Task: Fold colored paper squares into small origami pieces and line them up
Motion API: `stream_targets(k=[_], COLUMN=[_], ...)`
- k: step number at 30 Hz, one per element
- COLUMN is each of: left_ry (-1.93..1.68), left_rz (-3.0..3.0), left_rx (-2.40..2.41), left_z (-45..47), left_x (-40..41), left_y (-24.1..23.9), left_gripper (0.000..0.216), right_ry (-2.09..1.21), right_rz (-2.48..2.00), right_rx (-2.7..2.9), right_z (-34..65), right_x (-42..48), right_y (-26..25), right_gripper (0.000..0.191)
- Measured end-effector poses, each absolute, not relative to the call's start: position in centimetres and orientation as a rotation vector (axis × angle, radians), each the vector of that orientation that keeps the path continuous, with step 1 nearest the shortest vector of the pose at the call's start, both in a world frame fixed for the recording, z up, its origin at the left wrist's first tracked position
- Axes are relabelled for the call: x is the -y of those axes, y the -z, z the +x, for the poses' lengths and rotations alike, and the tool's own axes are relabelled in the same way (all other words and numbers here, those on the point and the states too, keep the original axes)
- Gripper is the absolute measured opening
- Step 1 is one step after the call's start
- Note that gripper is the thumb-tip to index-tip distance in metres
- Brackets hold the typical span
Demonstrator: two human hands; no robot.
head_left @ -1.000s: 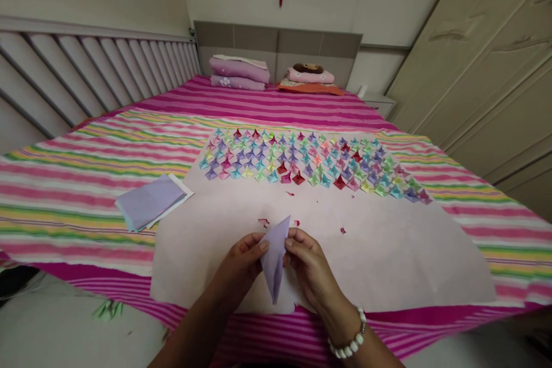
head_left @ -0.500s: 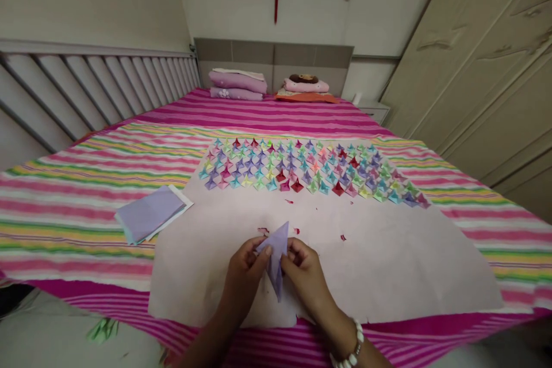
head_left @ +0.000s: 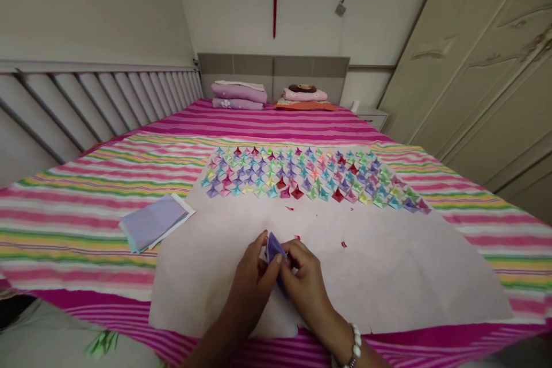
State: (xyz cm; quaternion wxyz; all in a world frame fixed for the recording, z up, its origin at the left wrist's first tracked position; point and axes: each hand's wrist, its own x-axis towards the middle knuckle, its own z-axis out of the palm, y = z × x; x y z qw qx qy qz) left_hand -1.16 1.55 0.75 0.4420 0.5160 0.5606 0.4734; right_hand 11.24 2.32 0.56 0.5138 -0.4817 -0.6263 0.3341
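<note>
My left hand [head_left: 253, 277] and my right hand [head_left: 304, 282] meet over a large pale pink sheet [head_left: 388, 270] spread on the bed. Both pinch a small folded lilac paper piece [head_left: 273, 248], which shows only partly between the fingers. A white bead bracelet [head_left: 354, 345] circles my right wrist. Farther up the sheet lie rows of several small folded paper shapes [head_left: 302, 175] in many colours. A stack of lilac paper squares [head_left: 153, 221] rests on the striped cover to the left of my hands.
The bed wears a pink, green and yellow striped cover [head_left: 86, 207]. Folded pillows [head_left: 239, 95] lie at the headboard. A slatted rail [head_left: 107, 103] runs along the left, and wardrobe doors [head_left: 487, 80] stand at the right. Small red paper scraps [head_left: 344, 244] dot the sheet.
The lilac paper was a tall pointed shape held upright; now it is folded smaller and tucked between my fingers. My hands have closed together and lowered toward the sheet.
</note>
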Motion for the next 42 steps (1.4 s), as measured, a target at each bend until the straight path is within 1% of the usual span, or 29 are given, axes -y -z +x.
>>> stream_targets(k=[3, 6, 10, 16, 22, 26, 30, 34, 39, 42], left_ry=[-1.085, -1.102, -1.026, -1.068, -1.141, -1.166, -1.053, -0.975, -0.952, -0.982], left_rz=[1.419, 1.504, 1.464, 1.411, 1.316, 1.198, 1.07, 0.99, 0.935, 0.92], left_rx=[-1.451, -1.469, -1.45, -1.496, -1.474, -1.396, -1.276, -1.122, -0.793, -0.803], left_z=[-1.4, -1.7, -1.6, -1.1, -0.7, -1.0, -1.3, -1.5, -1.8, -1.8], left_x=[-1.8, -2.3, -3.1, -3.8, -4.0, -4.0, -3.9, -3.8, -3.7, -3.5], left_y=[-0.6, -0.3, 0.2, 0.6, 0.4, 0.0, -0.6, -1.2, -1.3, -1.2], left_gripper=[0.053, 0.049, 0.05, 0.034, 0.039, 0.035, 0.029, 0.033, 0.039, 0.045], right_ry=[-0.789, -0.787, -0.815, -0.784, -0.768, -0.861, -1.051, -1.266, -1.358, -1.426], right_rz=[-1.186, -1.183, -1.184, -1.146, -1.071, -1.114, -1.182, -1.174, -1.101, -1.042], right_rx=[1.521, 1.52, 1.494, 1.538, 1.538, 1.392, 1.16, 0.979, 0.849, 0.769], right_z=[11.4, 11.7, 11.8, 11.8, 11.8, 12.1, 12.7, 13.0, 13.3, 13.3], right_x=[-2.5, -2.7, -3.0, -3.0, -3.0, -3.6, -4.4, -4.9, -5.1, -5.0], right_y=[-0.5, -0.4, -0.1, 0.2, 0.3, 0.8, 1.0, 0.6, 0.3, 0.3], right_gripper=[0.018, 0.021, 0.022, 0.031, 0.035, 0.029, 0.017, 0.012, 0.008, 0.007])
